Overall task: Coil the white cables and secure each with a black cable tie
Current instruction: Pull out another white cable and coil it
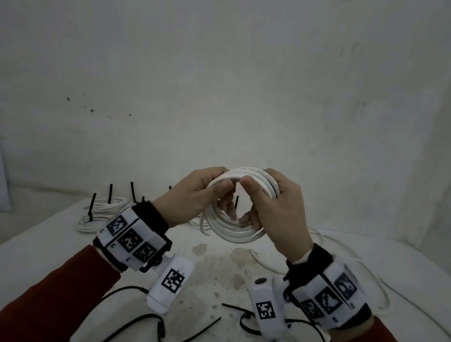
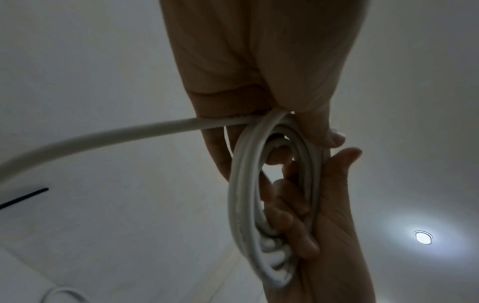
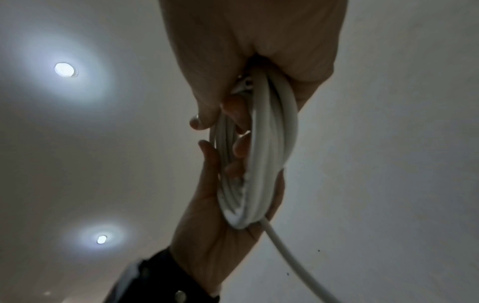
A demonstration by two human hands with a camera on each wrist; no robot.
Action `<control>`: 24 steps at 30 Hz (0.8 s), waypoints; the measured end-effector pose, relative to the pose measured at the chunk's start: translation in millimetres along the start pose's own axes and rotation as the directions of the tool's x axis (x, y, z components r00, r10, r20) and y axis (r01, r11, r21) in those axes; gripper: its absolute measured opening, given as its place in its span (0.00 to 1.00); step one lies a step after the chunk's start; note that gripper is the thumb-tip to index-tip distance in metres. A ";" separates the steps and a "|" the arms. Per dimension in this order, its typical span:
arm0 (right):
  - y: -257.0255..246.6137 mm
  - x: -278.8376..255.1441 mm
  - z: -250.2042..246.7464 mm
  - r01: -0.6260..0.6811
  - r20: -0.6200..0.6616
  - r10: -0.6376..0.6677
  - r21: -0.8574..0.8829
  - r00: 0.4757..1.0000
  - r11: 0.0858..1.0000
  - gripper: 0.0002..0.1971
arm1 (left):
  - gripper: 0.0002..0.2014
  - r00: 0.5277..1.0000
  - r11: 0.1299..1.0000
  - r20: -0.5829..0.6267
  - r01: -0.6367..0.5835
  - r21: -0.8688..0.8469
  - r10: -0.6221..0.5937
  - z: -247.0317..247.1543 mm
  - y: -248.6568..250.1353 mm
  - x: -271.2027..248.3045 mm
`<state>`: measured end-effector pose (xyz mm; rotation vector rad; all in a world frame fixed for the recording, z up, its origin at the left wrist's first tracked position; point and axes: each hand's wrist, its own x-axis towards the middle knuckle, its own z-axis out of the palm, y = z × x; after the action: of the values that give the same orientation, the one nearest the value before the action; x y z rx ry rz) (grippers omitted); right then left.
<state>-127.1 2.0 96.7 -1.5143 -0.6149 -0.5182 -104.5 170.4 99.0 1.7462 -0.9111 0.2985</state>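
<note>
A white cable coil (image 1: 234,234) is held upright above the table (image 1: 40,240) by both hands. My left hand (image 1: 218,182) grips its upper left arc with the thumb over the strands. My right hand (image 1: 257,199) wraps the right side, fingers curled through the ring. In the left wrist view the coil (image 2: 245,194) is seen edge-on, with a free cable end (image 2: 103,136) leading off to the left. The right wrist view shows the coil (image 3: 267,155) pinched in my right hand (image 3: 220,131), and a cable tail (image 3: 285,252) hangs down. Loose black cable ties (image 1: 191,331) lie near the table's front edge.
Tied white coils (image 1: 101,210) with black tie ends sticking up lie at the back left. A loose white cable (image 1: 351,262) sprawls over the right side of the table. More black ties (image 1: 246,320) lie under my right wrist. A wall stands close behind.
</note>
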 end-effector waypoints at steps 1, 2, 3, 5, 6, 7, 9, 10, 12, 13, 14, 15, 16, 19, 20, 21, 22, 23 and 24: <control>1.0 -0.8 1.0 0.023 -0.018 -0.023 -0.011 1.000 1.000 0.14 | 0.12 1.000 1.000 -0.013 0.001 0.000 -0.001 2.5 0.5 0.4; 2.1 -1.5 2.2 0.035 -0.032 -0.036 -0.023 0.999 0.999 0.15 | 0.13 1.000 1.000 -0.028 0.002 0.002 -0.002 4.8 0.6 0.9; 3.1 -2.1 3.3 0.029 -0.040 -0.030 -0.026 0.999 0.999 0.17 | 0.15 0.999 1.000 -0.042 0.002 0.002 -0.002 7.0 0.6 1.2; 4.7 -1.7 3.9 -0.025 -0.034 0.025 0.006 0.999 1.000 0.21 | 0.16 0.997 1.000 -0.082 0.012 0.007 -0.012 10.8 0.7 1.5; 5.2 -1.0 3.2 -0.060 -0.019 0.060 0.020 0.998 0.998 0.23 | 0.18 0.994 1.000 -0.109 0.029 0.012 -0.027 11.6 -0.1 2.0; 5.3 -0.4 2.4 -0.088 -0.003 0.088 0.016 0.996 0.996 0.24 | 0.22 0.989 0.999 -0.138 0.052 0.015 -0.050 11.9 -0.8 2.7; 4.3 -0.7 0.5 -0.130 0.034 0.130 0.008 0.991 0.991 0.24 | 0.27 0.980 0.995 -0.178 0.092 0.036 -0.084 11.1 -1.8 3.8; 3.7 -1.5 0.2 -0.156 0.064 0.153 0.035 0.986 0.987 0.23 | 0.28 0.978 0.993 -0.191 0.099 0.065 -0.085 10.8 -1.1 4.1; 2.4 -3.3 -1.0 -0.199 0.136 0.187 0.082 0.973 0.976 0.21 | 0.27 0.977 0.983 -0.200 0.106 0.147 -0.075 10.2 2.0 3.2; 3.3 -3.3 -1.4 -0.214 0.163 0.200 0.069 0.966 0.974 0.22 | 0.28 0.977 0.976 -0.202 0.112 0.187 -0.073 10.4 3.9 2.5; 4.3 -3.1 -1.3 -0.225 0.181 0.215 0.039 0.960 0.974 0.24 | 0.29 0.976 0.970 -0.204 0.125 0.209 -0.081 11.2 4.1 1.7; 4.8 -1.9 -0.8 -0.233 0.190 0.227 0.010 0.955 0.972 0.26 | 0.28 0.972 0.970 -0.210 0.144 0.198 -0.101 12.2 3.1 1.4; 4.8 0.1 -0.2 -0.233 0.186 0.232 -0.019 0.955 0.972 0.28 | 0.25 0.970 0.974 -0.208 0.162 0.159 -0.127 12.9 0.8 1.6; 7.6 8.0 0.0 -0.176 0.119 0.187 -0.096 0.975 0.980 0.25 | 0.23 0.975 0.978 -0.123 0.194 0.078 -0.183 12.6 3.1 4.0; 9.0 10.9 -0.4 -0.141 0.086 0.153 -0.134 0.984 0.981 0.24 | 0.22 0.980 0.977 -0.075 0.192 0.090 -0.186 11.0 6.2 5.0; 10.6 13.9 -1.3 -0.101 0.054 0.113 -0.187 0.992 0.977 0.24 | 0.21 0.983 0.977 -0.033 0.185 0.104 -0.183 8.9 9.3 6.3; 12.1 16.8 -1.9 -0.062 0.033 0.072 -0.242 0.997 0.968 0.23 | 0.20 0.983 0.977 -0.003 0.184 0.106 -0.185 7.1 12.5 7.2; 12.9 19.9 -2.4 -0.035 0.022 0.043 -0.280 0.999 0.959 0.23 | 0.19 0.980 0.977 0.009 0.197 0.086 -0.198 5.6 14.9 8.1; 12.5 22.7 -2.2 -0.027 0.009 0.031 -0.295 0.999 0.955 0.22 | 0.17 0.976 0.975 0.010 0.215 0.058 -0.216 5.5 16.6 8.8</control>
<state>-101.7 1.4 102.4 -1.8077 -0.5415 -0.5976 -111.5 159.9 113.9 1.8838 -0.7217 0.1692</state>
